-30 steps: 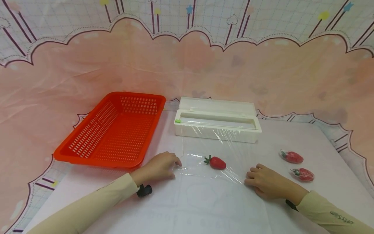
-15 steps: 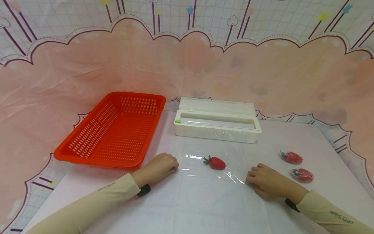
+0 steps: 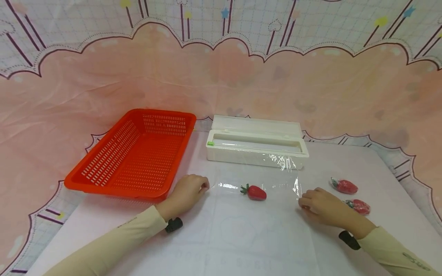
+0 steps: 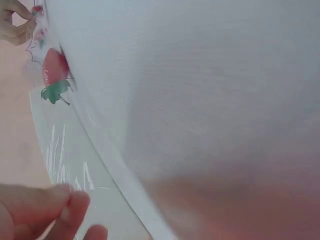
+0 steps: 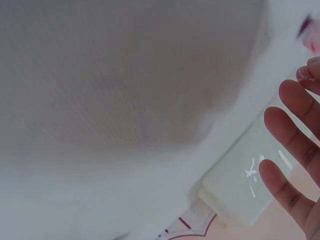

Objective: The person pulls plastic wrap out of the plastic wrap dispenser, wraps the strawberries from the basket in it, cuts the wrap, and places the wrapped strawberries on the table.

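A sheet of clear cling film [image 3: 228,186] stretches from the white dispenser box [image 3: 252,156] to both hands. My left hand [image 3: 186,193] pinches its left corner between thumb and forefinger, as the left wrist view shows. At the right corner, my right hand [image 3: 322,207] pinches the film with thumb and forefinger; its other fingers [image 5: 292,135] are spread in the right wrist view. Between the hands lies a red strawberry [image 3: 256,192] with green leaves, overlapped by the film's near part. The left wrist view shows the same strawberry [image 4: 54,67] beyond the left fingertips.
A red perforated basket [image 3: 148,161] stands at the left, close to the left forearm. Two film-wrapped strawberries, one farther back [image 3: 346,186] and one nearer [image 3: 360,207], lie beside the right hand. The dispenser's lid [image 3: 255,126] is raised, with a film roll inside.
The right hand has moved right and slightly back, and the left hand has risen a little. The film's near edge has shifted back toward the box. The strawberry stays in place.
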The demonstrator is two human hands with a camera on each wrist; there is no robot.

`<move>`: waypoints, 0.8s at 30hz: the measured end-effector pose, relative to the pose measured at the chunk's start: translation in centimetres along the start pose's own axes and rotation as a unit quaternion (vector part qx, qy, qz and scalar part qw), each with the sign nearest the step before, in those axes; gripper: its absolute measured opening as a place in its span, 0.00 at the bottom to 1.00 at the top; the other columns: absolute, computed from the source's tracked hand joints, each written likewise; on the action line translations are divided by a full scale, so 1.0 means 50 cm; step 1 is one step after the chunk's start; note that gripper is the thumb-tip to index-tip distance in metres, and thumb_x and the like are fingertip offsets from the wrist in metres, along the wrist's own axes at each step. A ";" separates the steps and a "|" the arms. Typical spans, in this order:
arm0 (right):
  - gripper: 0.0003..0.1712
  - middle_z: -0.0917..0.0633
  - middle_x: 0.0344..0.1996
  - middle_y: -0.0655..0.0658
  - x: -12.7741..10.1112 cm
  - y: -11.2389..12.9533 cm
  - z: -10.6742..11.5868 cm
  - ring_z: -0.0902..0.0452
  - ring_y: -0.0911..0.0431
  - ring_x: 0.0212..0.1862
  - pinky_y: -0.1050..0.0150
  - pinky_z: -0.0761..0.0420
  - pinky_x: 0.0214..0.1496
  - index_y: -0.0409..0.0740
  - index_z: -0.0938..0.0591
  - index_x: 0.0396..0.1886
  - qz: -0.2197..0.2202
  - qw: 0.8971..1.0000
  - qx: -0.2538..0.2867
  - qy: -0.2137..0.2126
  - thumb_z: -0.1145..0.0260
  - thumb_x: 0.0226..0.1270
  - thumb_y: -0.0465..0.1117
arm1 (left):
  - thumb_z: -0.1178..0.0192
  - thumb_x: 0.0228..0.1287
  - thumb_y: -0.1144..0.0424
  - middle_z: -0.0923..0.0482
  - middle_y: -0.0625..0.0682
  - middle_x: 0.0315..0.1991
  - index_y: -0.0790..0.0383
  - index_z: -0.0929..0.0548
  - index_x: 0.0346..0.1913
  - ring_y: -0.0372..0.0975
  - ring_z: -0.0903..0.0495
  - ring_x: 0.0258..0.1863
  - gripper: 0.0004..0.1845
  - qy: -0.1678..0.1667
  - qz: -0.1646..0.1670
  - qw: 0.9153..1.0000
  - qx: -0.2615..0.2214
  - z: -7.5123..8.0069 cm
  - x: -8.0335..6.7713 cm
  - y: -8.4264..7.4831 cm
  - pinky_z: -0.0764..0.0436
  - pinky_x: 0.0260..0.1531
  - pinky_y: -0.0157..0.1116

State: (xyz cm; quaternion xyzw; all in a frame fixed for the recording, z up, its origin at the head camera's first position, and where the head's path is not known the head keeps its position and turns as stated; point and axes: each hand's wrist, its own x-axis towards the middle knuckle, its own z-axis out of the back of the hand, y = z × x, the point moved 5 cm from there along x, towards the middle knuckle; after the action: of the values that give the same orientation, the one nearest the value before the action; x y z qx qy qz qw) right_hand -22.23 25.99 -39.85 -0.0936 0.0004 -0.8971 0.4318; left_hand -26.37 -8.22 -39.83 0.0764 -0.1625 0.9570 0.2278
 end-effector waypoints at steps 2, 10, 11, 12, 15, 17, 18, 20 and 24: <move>0.12 0.22 0.22 0.59 0.000 -0.006 0.008 0.29 0.65 0.28 0.62 0.24 0.35 0.52 0.20 0.25 -0.004 1.000 0.000 -0.017 0.26 0.43 0.35 | 0.34 0.54 0.67 0.16 0.47 0.26 0.57 0.15 0.28 0.39 0.22 0.27 0.01 -0.018 0.007 1.000 0.003 0.006 0.003 -0.003 0.23 0.34 0.36; 0.10 0.21 0.22 0.58 0.022 -0.039 0.021 0.27 0.63 0.28 0.60 0.23 0.36 0.52 0.19 0.25 -0.069 0.997 -0.015 -0.018 0.26 0.46 0.35 | 0.38 0.57 0.69 0.16 0.50 0.25 0.59 0.15 0.29 0.42 0.21 0.25 0.04 -0.044 0.039 0.998 0.038 0.010 0.027 -0.015 0.24 0.32 0.37; 0.09 0.20 0.22 0.56 0.027 -0.044 0.022 0.27 0.61 0.29 0.59 0.24 0.36 0.51 0.19 0.25 -0.079 0.997 -0.011 -0.008 0.27 0.47 0.35 | 0.38 0.57 0.68 0.16 0.50 0.25 0.59 0.15 0.29 0.42 0.22 0.25 0.04 -0.037 0.048 0.997 0.045 0.008 0.032 -0.015 0.24 0.32 0.37; 0.08 0.19 0.23 0.56 0.032 -0.050 0.022 0.26 0.61 0.29 0.59 0.23 0.37 0.50 0.18 0.26 -0.089 0.996 -0.007 0.002 0.27 0.48 0.35 | 0.38 0.57 0.68 0.16 0.50 0.25 0.59 0.15 0.29 0.42 0.22 0.25 0.04 -0.031 0.055 0.997 0.052 0.007 0.035 -0.016 0.25 0.31 0.37; 0.06 0.17 0.25 0.53 0.047 -0.065 0.013 0.23 0.58 0.31 0.56 0.23 0.39 0.49 0.17 0.27 -0.112 0.993 -0.004 0.029 0.28 0.51 0.36 | 0.39 0.57 0.69 0.15 0.51 0.25 0.59 0.14 0.29 0.43 0.21 0.25 0.05 -0.015 0.063 0.995 0.075 0.000 0.046 -0.016 0.25 0.31 0.39; 0.05 0.17 0.25 0.52 0.055 -0.072 0.001 0.22 0.56 0.31 0.56 0.23 0.39 0.48 0.18 0.27 -0.116 0.992 -0.005 0.045 0.29 0.52 0.35 | 0.40 0.55 0.71 0.15 0.51 0.25 0.59 0.14 0.29 0.44 0.21 0.25 0.06 -0.007 0.064 0.994 0.087 -0.006 0.052 -0.016 0.25 0.31 0.40; 0.05 0.17 0.25 0.52 0.058 -0.074 -0.006 0.22 0.57 0.31 0.56 0.24 0.38 0.48 0.18 0.26 -0.116 0.992 -0.009 0.050 0.29 0.52 0.35 | 0.40 0.55 0.71 0.16 0.51 0.24 0.59 0.14 0.28 0.45 0.21 0.25 0.06 -0.002 0.063 0.994 0.093 -0.009 0.054 -0.015 0.26 0.30 0.40; 0.06 0.17 0.25 0.52 0.065 -0.077 -0.021 0.23 0.57 0.31 0.59 0.26 0.36 0.49 0.19 0.25 -0.112 0.992 -0.018 0.063 0.30 0.52 0.34 | 0.40 0.53 0.72 0.16 0.51 0.23 0.58 0.15 0.26 0.45 0.21 0.24 0.07 0.008 0.062 0.993 0.102 -0.017 0.059 -0.013 0.27 0.29 0.40; 0.11 0.23 0.19 0.55 0.073 -0.074 -0.046 0.31 0.60 0.25 0.63 0.32 0.30 0.50 0.24 0.19 -0.100 0.992 -0.024 0.079 0.32 0.53 0.34 | 0.39 0.51 0.72 0.18 0.51 0.20 0.57 0.17 0.21 0.45 0.22 0.23 0.07 0.030 0.056 0.991 0.116 -0.033 0.064 -0.010 0.29 0.26 0.39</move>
State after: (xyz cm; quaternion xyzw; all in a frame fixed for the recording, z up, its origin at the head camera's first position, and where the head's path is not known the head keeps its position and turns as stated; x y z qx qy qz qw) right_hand -27.71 25.29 -41.21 -0.0321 0.0462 -0.9403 0.3358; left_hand -29.10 -5.91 -40.56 0.0642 -0.0469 0.9825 0.1682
